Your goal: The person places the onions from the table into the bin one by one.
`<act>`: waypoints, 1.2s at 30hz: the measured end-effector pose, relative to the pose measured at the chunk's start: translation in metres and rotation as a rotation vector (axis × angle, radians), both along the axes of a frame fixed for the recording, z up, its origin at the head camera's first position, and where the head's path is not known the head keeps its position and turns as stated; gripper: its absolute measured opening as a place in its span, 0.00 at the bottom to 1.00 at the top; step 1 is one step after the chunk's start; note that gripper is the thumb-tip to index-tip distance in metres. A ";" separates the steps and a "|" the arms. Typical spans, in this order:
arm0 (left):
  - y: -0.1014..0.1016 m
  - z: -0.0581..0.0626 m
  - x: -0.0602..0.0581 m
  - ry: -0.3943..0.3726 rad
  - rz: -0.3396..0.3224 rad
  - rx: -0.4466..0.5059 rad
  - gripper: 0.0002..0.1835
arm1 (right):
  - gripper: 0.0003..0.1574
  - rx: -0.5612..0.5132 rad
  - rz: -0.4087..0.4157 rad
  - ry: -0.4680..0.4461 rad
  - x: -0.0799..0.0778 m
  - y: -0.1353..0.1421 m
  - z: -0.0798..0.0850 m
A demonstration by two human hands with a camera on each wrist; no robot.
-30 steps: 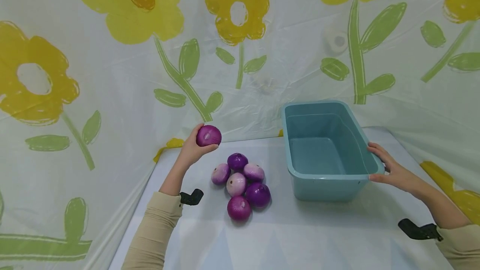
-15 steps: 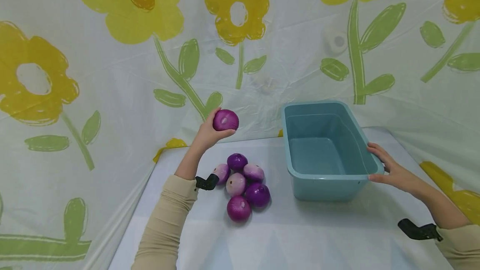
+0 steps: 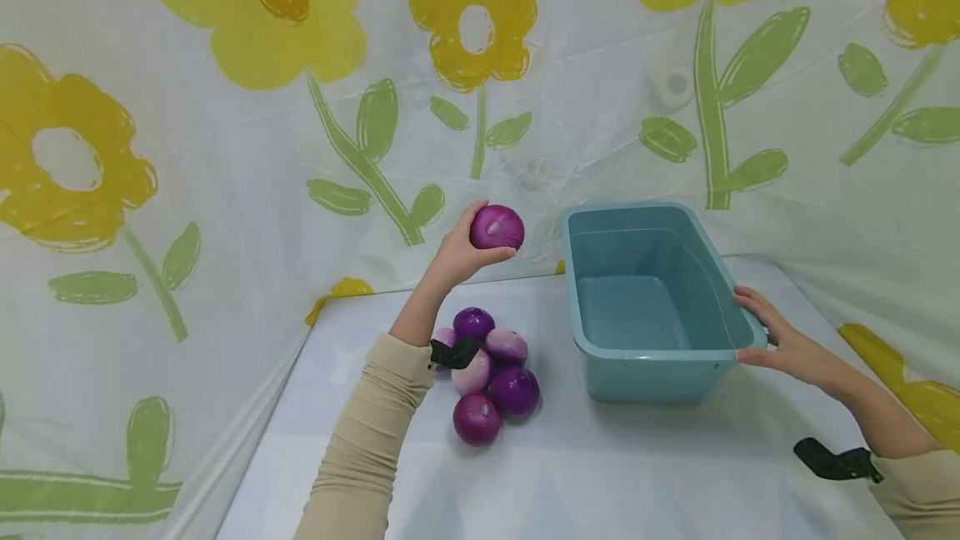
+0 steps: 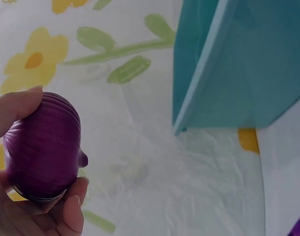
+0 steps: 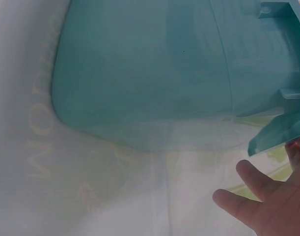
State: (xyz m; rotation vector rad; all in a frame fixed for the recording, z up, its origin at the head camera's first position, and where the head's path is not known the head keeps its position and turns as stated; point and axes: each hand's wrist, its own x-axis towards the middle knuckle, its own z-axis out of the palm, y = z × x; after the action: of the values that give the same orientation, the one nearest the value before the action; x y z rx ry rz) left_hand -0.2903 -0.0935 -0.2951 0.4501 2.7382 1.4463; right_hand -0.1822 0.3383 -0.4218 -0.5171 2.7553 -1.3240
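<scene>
A red onion [image 3: 498, 227] is gripped between the fingers and thumb of my left hand [image 3: 459, 257], raised above the far edge of the table. In the left wrist view that onion [image 4: 44, 145] shows its ridged side and a small pointed tip. My right hand [image 3: 791, 346] holds the near right corner of a light blue plastic bin [image 3: 652, 377], its thumb and fingers at the rim. Seen from the right wrist, two fingers [image 5: 238, 204] stretch out below the rim. Several onions, purple and paler [image 3: 515, 391], lie clustered on the table; my left wrist camera partly covers some.
The white-covered table [image 3: 600, 473] carries the bin to the right of the onion cluster. Behind and around it hangs a white curtain [image 3: 570, 132] with yellow flowers. A black camera [image 3: 836, 461] sits on my right wrist, another on the left.
My left hand has carried the onion to the right and upward, toward the bin. My right hand, the bin and the onions on the table have stayed in place.
</scene>
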 end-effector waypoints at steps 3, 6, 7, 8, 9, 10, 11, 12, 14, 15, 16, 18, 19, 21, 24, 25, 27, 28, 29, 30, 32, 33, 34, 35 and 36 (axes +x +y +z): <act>0.013 0.002 0.001 -0.006 -0.025 0.003 0.46 | 0.52 0.001 -0.001 0.001 0.000 0.000 0.000; 0.026 0.004 0.001 -0.015 -0.063 0.001 0.46 | 0.52 0.003 -0.003 0.007 0.001 0.001 0.000; 0.031 0.004 0.001 -0.017 -0.076 0.000 0.46 | 0.52 0.000 -0.002 0.008 0.001 0.001 0.000; 0.035 0.004 0.002 -0.022 -0.088 -0.005 0.46 | 0.52 0.001 -0.004 0.010 0.001 0.001 -0.001; 0.040 0.004 0.003 -0.026 -0.099 -0.010 0.46 | 0.52 0.001 -0.006 0.011 0.001 0.002 -0.001; 0.045 0.004 0.003 -0.028 -0.112 -0.017 0.46 | 0.52 0.001 -0.007 0.011 0.001 0.002 -0.001; 0.049 0.004 0.003 -0.027 -0.126 -0.028 0.46 | 0.52 0.003 -0.011 0.011 0.001 0.002 -0.002; 0.054 0.004 0.004 -0.024 -0.139 -0.040 0.46 | 0.52 0.001 -0.008 0.014 0.001 0.002 -0.002; 0.063 0.004 0.005 -0.021 -0.162 -0.060 0.46 | 0.52 0.002 -0.013 0.012 0.001 0.002 -0.002; 0.068 0.003 0.005 -0.017 -0.177 -0.065 0.46 | 0.52 0.001 -0.012 0.014 0.001 0.002 -0.002; 0.072 0.003 0.005 -0.017 -0.188 -0.066 0.47 | 0.52 0.000 -0.010 0.016 0.001 0.002 -0.002; 0.081 0.003 0.007 -0.024 -0.210 -0.059 0.47 | 0.52 -0.005 -0.009 0.014 0.001 0.002 -0.002; 0.084 0.002 0.008 -0.020 -0.218 -0.060 0.47 | 0.52 -0.003 -0.012 0.013 0.001 0.002 -0.002; 0.090 0.002 0.010 -0.014 -0.232 -0.070 0.47 | 0.52 0.000 -0.013 0.015 0.001 0.002 -0.002; 0.095 0.001 0.013 -0.031 -0.253 -0.075 0.47 | 0.53 0.002 -0.011 0.017 0.001 0.001 -0.002; 0.096 0.001 0.014 -0.032 -0.261 -0.075 0.48 | 0.53 0.002 -0.009 0.018 0.001 0.001 -0.001; 0.097 0.001 0.015 -0.051 -0.276 -0.062 0.48 | 0.53 0.000 -0.010 0.019 0.001 0.000 -0.001; 0.097 0.001 0.016 -0.056 -0.284 -0.055 0.48 | 0.53 -0.003 -0.010 0.017 0.001 0.000 -0.001; 0.097 0.001 0.017 -0.055 -0.289 -0.053 0.48 | 0.53 -0.005 -0.009 0.016 0.001 0.000 -0.001; 0.096 0.001 0.017 -0.053 -0.294 -0.051 0.48 | 0.53 -0.008 -0.009 0.014 0.001 0.000 -0.002; 0.094 0.001 0.018 -0.056 -0.295 -0.047 0.48 | 0.53 -0.010 -0.012 0.010 0.001 -0.001 -0.002; 0.093 0.001 0.018 -0.057 -0.295 -0.045 0.47 | 0.54 -0.012 -0.010 0.007 0.001 0.000 -0.002; 0.092 0.001 0.018 -0.061 -0.293 -0.043 0.47 | 0.54 -0.014 -0.009 0.005 0.001 0.000 -0.002; 0.091 0.002 0.018 -0.065 -0.291 -0.040 0.47 | 0.54 -0.013 -0.009 0.005 0.000 0.000 -0.002; 0.090 0.002 0.018 -0.072 -0.290 -0.037 0.47 | 0.54 -0.013 -0.009 0.005 0.000 0.000 -0.003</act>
State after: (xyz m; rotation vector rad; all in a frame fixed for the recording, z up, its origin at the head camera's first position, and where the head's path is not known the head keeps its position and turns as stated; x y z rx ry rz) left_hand -0.2719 -0.0036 -0.2935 0.7413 2.5106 1.3111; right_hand -0.1818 0.3386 -0.4243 -0.5100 2.7580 -1.3449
